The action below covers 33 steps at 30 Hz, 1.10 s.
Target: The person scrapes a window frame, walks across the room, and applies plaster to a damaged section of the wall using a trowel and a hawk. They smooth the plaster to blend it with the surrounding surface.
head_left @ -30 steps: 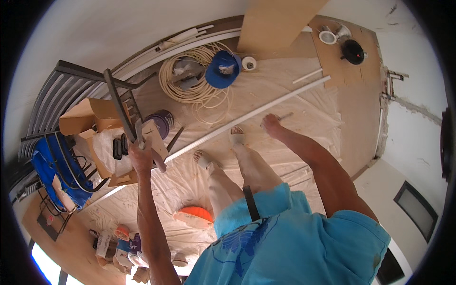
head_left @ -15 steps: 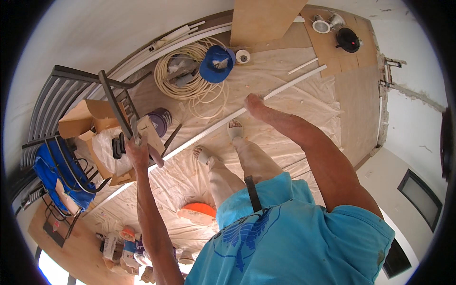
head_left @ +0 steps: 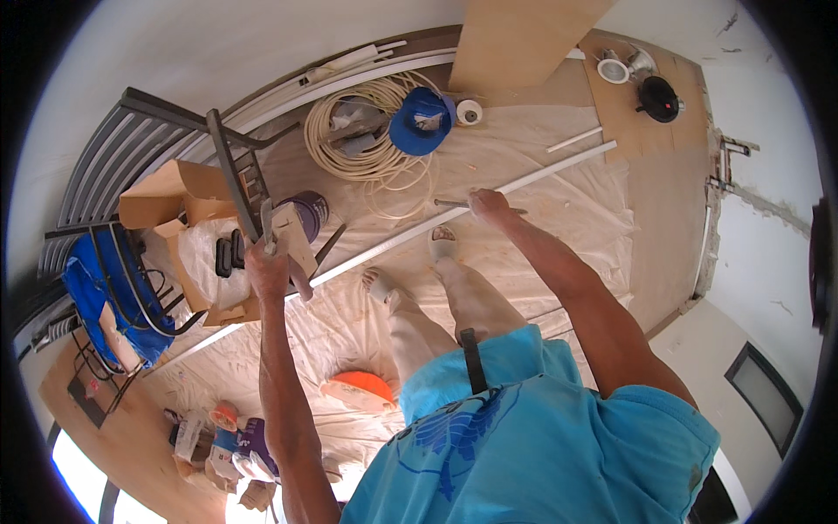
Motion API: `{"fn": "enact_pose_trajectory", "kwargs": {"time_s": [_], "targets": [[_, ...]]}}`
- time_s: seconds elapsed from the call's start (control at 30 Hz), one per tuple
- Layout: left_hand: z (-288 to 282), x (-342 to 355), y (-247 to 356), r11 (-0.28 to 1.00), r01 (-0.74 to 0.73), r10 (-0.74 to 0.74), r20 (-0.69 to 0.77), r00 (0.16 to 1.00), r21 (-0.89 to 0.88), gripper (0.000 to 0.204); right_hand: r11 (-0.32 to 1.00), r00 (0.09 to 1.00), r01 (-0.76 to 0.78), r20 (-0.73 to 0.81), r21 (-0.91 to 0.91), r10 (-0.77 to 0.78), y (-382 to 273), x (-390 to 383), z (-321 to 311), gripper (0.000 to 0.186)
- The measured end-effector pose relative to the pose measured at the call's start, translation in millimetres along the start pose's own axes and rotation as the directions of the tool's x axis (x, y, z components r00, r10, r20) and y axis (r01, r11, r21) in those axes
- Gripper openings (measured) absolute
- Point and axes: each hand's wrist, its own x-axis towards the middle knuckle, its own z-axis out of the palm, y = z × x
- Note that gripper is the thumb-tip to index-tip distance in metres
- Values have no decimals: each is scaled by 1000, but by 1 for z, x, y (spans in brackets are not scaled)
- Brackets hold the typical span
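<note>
My left hand (head_left: 267, 262) is closed on a grey metal tool (head_left: 269, 229) at centre left, bunched with a pale flat board (head_left: 292, 244); exactly what the fingers grip is unclear. A dark metal chair (head_left: 223, 157) and an open cardboard box (head_left: 179, 188) lie behind it, near a purple bucket (head_left: 314, 210). My right hand (head_left: 489, 205) is closed round a thin grey tool (head_left: 449, 203), which juts out on both sides of the fist, over a long white strip (head_left: 559, 164) lying on the pale drop sheet (head_left: 576, 227).
Coiled cream cable (head_left: 319, 140) lies by a blue hard-shaped item (head_left: 419, 131). Plywood (head_left: 511, 39) stands at the back; light fittings (head_left: 655, 100) rest at back right. A blue bag (head_left: 96, 288), an orange round object (head_left: 358, 391) and sacks (head_left: 218, 445) lie left and below.
My right hand has moved up and leftward to over the white strip, shifting slightly rightward in the last half second, with its tool turned. My left hand keeps its hold with little movement.
</note>
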Motion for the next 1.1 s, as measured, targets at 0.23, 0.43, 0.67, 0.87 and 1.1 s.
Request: {"fn": "enact_pose_trajectory", "kwargs": {"time_s": [0.23,0.43,0.67,0.87,1.1], "targets": [[0,0,-3,1000,-1,1,9,1000,-30,33,989,989,-91,125,119,76,-18,0,32,20],[-1,-2,2,999,-1,1,-4,1000,-51,36,974,975,-113,211,196,70,-57,29,31,19],[-1,-3,0,999,33,-33,19,999,-15,37,980,993,24,107,198,-46,-97,74,4,17],[-1,-1,1,998,55,-52,54,997,-40,36,981,995,-4,99,196,-16,-97,104,13,17],[-3,-5,8,1000,12,-12,-27,1000,-5,34,930,956,-227,249,290,155,-102,110,10,21]]}}
